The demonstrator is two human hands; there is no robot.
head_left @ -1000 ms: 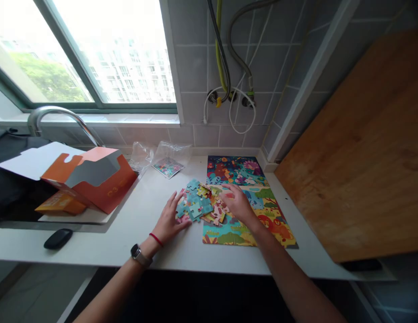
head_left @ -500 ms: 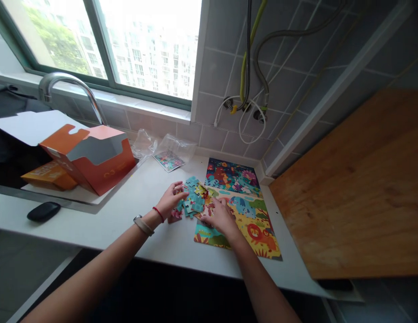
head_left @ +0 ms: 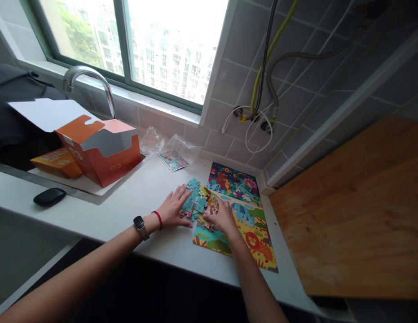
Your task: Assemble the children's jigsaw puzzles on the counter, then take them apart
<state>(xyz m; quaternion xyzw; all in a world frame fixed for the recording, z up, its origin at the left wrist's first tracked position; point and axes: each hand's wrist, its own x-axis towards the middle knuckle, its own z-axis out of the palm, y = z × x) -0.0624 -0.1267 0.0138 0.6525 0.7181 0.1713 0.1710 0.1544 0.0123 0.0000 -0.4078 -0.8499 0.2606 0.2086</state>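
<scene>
A loose heap of jigsaw puzzle pieces (head_left: 198, 197), mostly teal with some yellow, lies on the counter between my hands. My left hand (head_left: 174, 207) rests at the heap's left side, fingers stretched out and thumb apart, touching the nearest pieces. Over the left part of a printed picture sheet (head_left: 254, 220), my right hand (head_left: 224, 217) has its thumb and fingers closed around several yellow and reddish puzzle pieces (head_left: 212, 206). The sheet shows animals on yellow ground below a dark blue scene. Its edge under the heap is partly hidden.
An opened orange box (head_left: 111, 161) stands by the sink at left, near a curved faucet (head_left: 90, 72). A black computer mouse (head_left: 49, 197) lies at the counter's front edge. Behind the heap are a small picture card (head_left: 174, 160) and clear plastic bags. A wooden board (head_left: 357, 211) stands at right.
My left hand has flattened, its fingers spreading against the left side of the pieces and pushing them closer together. My right hand stays at the pile's right side. The view has shifted slightly.
</scene>
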